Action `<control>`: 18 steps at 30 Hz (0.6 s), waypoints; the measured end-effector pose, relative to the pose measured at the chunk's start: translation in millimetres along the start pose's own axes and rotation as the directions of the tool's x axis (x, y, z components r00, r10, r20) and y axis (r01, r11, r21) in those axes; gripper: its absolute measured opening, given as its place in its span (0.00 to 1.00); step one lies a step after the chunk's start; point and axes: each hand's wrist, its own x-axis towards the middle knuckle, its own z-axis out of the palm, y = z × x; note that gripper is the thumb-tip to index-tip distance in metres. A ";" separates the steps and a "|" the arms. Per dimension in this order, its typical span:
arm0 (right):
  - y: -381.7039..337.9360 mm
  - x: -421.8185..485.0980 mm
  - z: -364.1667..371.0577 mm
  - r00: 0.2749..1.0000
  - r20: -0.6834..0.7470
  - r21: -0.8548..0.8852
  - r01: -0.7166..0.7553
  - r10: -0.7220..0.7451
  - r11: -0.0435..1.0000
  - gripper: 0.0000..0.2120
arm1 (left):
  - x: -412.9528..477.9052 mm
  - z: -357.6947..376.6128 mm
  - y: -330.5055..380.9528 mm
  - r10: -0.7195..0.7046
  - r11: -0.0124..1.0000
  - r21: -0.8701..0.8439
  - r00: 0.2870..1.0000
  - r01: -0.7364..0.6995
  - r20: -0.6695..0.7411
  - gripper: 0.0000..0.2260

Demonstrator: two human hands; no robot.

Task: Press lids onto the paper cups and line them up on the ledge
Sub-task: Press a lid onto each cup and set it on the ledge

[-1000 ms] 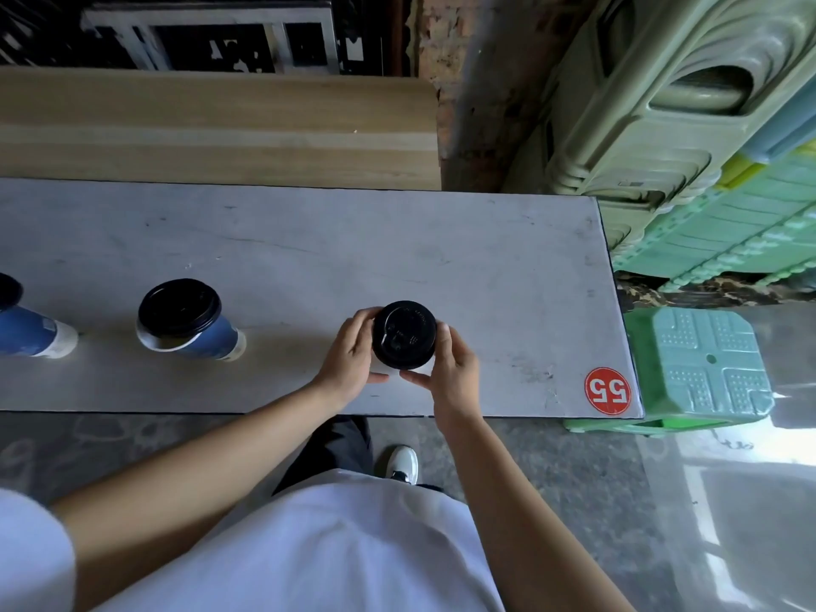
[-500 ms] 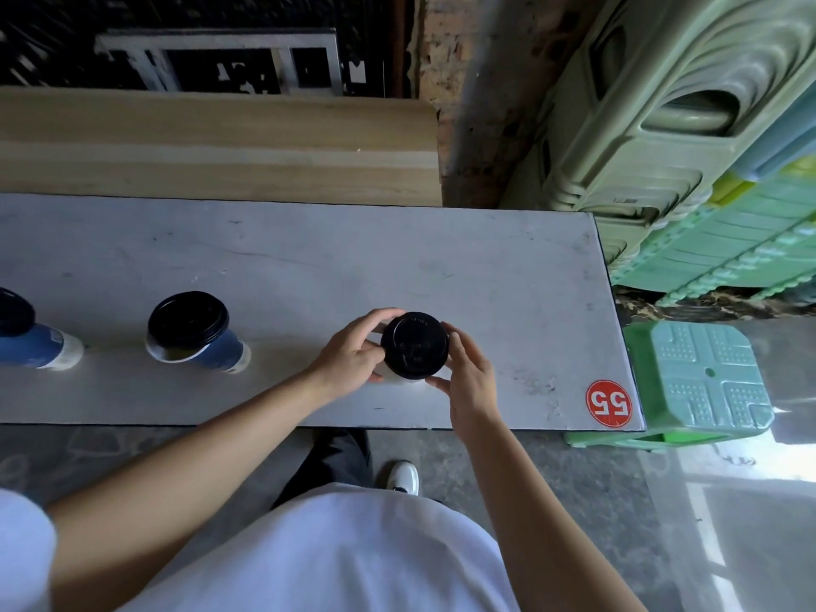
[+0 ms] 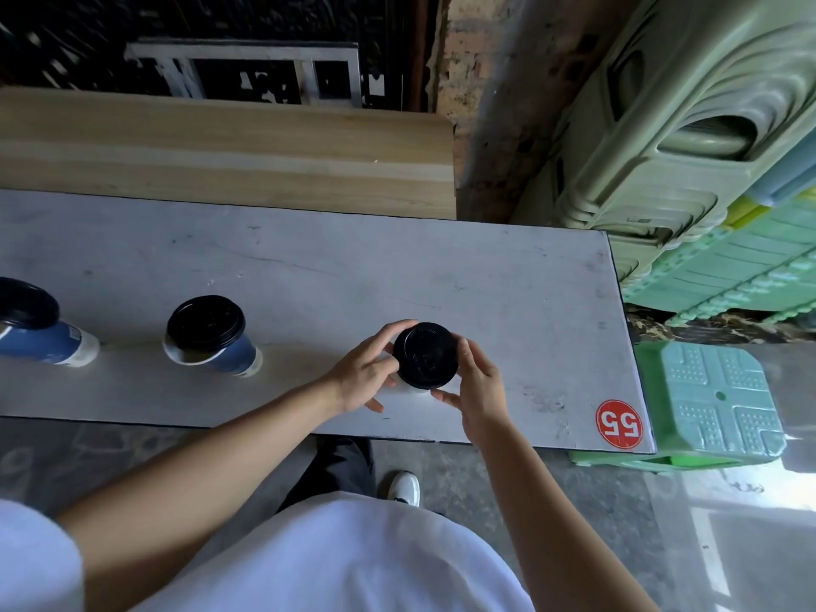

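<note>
A paper cup with a black lid (image 3: pixel 425 354) stands on the grey ledge (image 3: pixel 397 276), seen from straight above, so its body is almost hidden. My left hand (image 3: pixel 364 374) grips the cup from the left, its fingers curled round the lid's rim. On the right side my right hand (image 3: pixel 477 386) holds the rim with fingers and thumb. Two blue cups with black lids stand further left in a row: one (image 3: pixel 212 335) near the middle and one (image 3: pixel 37 329) at the frame's left edge.
A red round sticker (image 3: pixel 619 424) marked 55 sits at the ledge's near right corner. A green plastic stool (image 3: pixel 715 404) stands just right of the ledge, with stacked green crates (image 3: pixel 689 139) behind it. A wooden board (image 3: pixel 221 156) lies along the back.
Both hands have stayed on the lidded cup; the fingers have shifted a little round the rim. The camera view has tilted slightly, so everything sits lower in the frame.
</note>
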 end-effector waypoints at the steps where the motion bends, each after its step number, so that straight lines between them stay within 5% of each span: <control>1: 0.3 -0.2 1.0 1.000 0.002 0.006 -0.003 0.003 1.000 0.14 | 0.3 0.4 0.1 -0.006 1.000 0.000 1.000 0.006 0.003 0.25; 11: 1.5 -3.0 -1.8 0.994 0.104 0.065 -0.053 0.046 0.997 0.16 | -3.4 10.5 -8.0 -0.043 0.977 -0.212 0.999 0.034 -0.034 0.29; 18: 9.9 5.0 -4.6 0.977 0.200 0.025 -0.085 0.078 0.996 0.19 | -14.3 12.3 -15.0 -0.066 0.928 -0.371 0.983 -0.002 -0.170 0.22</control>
